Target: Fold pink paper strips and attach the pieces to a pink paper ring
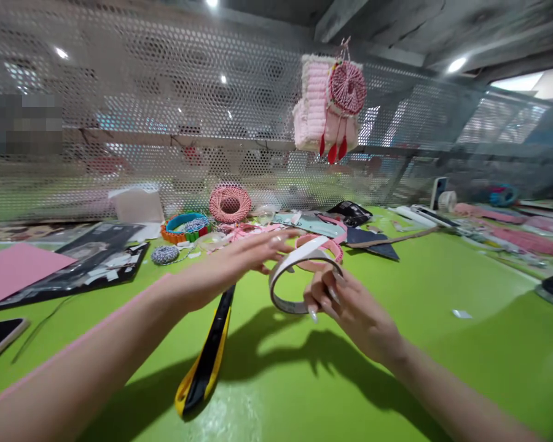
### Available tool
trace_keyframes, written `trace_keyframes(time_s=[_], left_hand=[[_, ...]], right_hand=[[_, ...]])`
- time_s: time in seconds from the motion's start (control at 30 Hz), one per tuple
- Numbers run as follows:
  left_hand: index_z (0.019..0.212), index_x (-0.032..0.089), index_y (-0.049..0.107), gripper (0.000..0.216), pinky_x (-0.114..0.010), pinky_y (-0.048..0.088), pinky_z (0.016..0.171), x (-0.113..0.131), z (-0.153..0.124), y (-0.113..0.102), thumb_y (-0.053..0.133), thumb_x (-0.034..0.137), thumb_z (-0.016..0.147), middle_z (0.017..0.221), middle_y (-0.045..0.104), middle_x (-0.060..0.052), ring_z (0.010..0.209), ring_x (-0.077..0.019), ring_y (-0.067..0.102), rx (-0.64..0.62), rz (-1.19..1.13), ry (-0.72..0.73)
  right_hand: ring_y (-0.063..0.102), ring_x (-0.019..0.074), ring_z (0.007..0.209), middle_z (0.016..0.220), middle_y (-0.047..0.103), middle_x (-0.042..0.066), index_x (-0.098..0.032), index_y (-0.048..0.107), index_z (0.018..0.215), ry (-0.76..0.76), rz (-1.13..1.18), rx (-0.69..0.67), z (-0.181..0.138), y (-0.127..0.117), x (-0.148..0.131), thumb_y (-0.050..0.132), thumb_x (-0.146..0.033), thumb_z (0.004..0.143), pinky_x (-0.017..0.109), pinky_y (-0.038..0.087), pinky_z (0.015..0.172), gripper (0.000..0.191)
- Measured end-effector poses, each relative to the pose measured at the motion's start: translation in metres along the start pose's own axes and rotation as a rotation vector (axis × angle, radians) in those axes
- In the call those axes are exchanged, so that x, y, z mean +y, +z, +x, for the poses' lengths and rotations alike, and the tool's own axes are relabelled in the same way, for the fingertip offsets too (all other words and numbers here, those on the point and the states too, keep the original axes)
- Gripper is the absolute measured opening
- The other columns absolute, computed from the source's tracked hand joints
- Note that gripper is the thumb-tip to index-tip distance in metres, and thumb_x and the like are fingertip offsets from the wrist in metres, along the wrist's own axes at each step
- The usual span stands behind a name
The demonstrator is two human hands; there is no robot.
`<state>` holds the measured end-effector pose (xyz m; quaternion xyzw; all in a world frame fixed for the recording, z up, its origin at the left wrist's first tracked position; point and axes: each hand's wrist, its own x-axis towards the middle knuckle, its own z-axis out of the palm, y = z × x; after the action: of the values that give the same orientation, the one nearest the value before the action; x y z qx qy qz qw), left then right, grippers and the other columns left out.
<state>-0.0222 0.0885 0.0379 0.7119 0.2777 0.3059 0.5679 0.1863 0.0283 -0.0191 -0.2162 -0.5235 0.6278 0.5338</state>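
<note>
My right hand [345, 307] pinches the lower edge of a pale ring-shaped band [286, 270] and holds it above the green table [442, 319]. My left hand [239, 258] reaches across with its fingers stretched out flat, fingertips touching the top of the same ring. A pink strip [322, 242] lies just behind the ring. Under my left forearm a yellow and black cutter [207, 362] rests on the table.
Pink paper [13, 270] and a dark sheet [87, 264] lie at left, a phone [0, 337] at the left edge. Woven rings [230, 202], coloured bands [184, 227] and scraps crowd the back. A pink woven hanging [332, 107] dangles on the mesh wall.
</note>
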Motion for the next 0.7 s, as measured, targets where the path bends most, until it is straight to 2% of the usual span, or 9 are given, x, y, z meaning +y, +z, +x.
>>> trace_keyframes(time_s=[0.1,0.17,0.3,0.43,0.53,0.6,0.63,0.7], left_hand=[[0.123,0.032,0.06,0.037,-0.034,0.041,0.092,-0.006,-0.002,0.013,0.055,0.045,0.089,0.136,0.054,-0.003,0.121,-0.0251,0.048,-0.121,-0.052,-0.002],[0.122,0.032,0.061,0.034,-0.034,0.042,0.088,-0.006,-0.002,0.019,0.056,0.04,0.09,0.132,0.058,-0.004,0.116,-0.0241,0.052,-0.153,-0.185,0.013],[0.117,0.028,0.065,0.031,-0.031,0.042,0.083,-0.007,0.001,0.024,0.063,0.025,0.087,0.121,0.063,-0.006,0.106,-0.0208,0.057,-0.128,-0.454,0.012],[0.107,0.022,0.068,0.026,-0.024,0.042,0.072,-0.014,0.005,0.027,0.065,0.015,0.083,0.104,0.065,-0.004,0.081,-0.012,0.06,-0.027,-0.659,0.023],[0.104,0.015,0.068,0.022,-0.02,0.038,0.061,-0.017,0.005,0.029,0.06,0.012,0.084,0.086,0.058,-0.002,0.057,-0.0036,0.048,-0.025,-0.784,0.038],[0.107,0.01,0.067,0.024,-0.019,0.034,0.054,-0.015,0.004,0.031,0.052,0.013,0.088,0.077,0.051,0.0,0.049,-0.0019,0.037,-0.093,-0.822,0.016],[0.107,0.009,0.066,0.026,-0.019,0.031,0.052,-0.013,0.003,0.031,0.048,0.013,0.09,0.073,0.048,0.0,0.047,-0.0021,0.033,-0.135,-0.833,0.009],[0.106,0.007,0.066,0.029,-0.019,0.026,0.049,-0.01,0.0,0.033,0.042,0.014,0.091,0.068,0.044,0.001,0.045,-0.003,0.026,-0.22,-0.841,-0.002]], right_hand=[[0.047,0.0146,0.065,0.067,0.043,-0.002,-0.023,0.059,0.086,-0.001,-0.006,0.011,0.0,0.001,0.001,0.06,-0.041,0.087,0.029,0.044,0.069,0.018],[0.048,0.0144,0.065,0.067,0.043,-0.002,-0.023,0.059,0.087,-0.005,-0.014,0.036,0.0,0.0,0.001,0.059,-0.042,0.087,0.028,0.044,0.068,0.019],[0.051,0.0126,0.066,0.065,0.048,-0.003,-0.023,0.058,0.084,-0.069,-0.077,0.119,-0.001,-0.002,0.005,0.057,-0.041,0.09,0.025,0.044,0.068,0.019],[0.056,0.0134,0.065,0.068,0.057,-0.002,-0.026,0.059,0.094,-0.106,-0.196,0.152,-0.004,-0.001,0.007,0.052,-0.044,0.092,0.024,0.046,0.061,0.019],[0.062,0.0186,0.077,0.083,0.065,0.003,-0.026,0.063,0.096,-0.166,-0.394,0.113,-0.01,0.002,0.002,0.042,-0.06,0.09,0.03,0.051,0.067,0.041],[0.063,0.0214,0.08,0.086,0.067,0.006,-0.024,0.067,0.09,-0.305,-0.544,0.099,-0.015,0.004,-0.004,0.031,-0.069,0.088,0.032,0.052,0.07,0.058],[0.063,0.0211,0.079,0.085,0.067,0.006,-0.023,0.067,0.087,-0.383,-0.605,0.121,-0.017,0.005,-0.007,0.029,-0.067,0.09,0.032,0.052,0.069,0.058],[0.064,0.0186,0.077,0.084,0.067,0.004,-0.025,0.067,0.089,-0.492,-0.703,0.211,-0.019,0.006,-0.016,0.038,-0.05,0.096,0.029,0.053,0.064,0.039]])
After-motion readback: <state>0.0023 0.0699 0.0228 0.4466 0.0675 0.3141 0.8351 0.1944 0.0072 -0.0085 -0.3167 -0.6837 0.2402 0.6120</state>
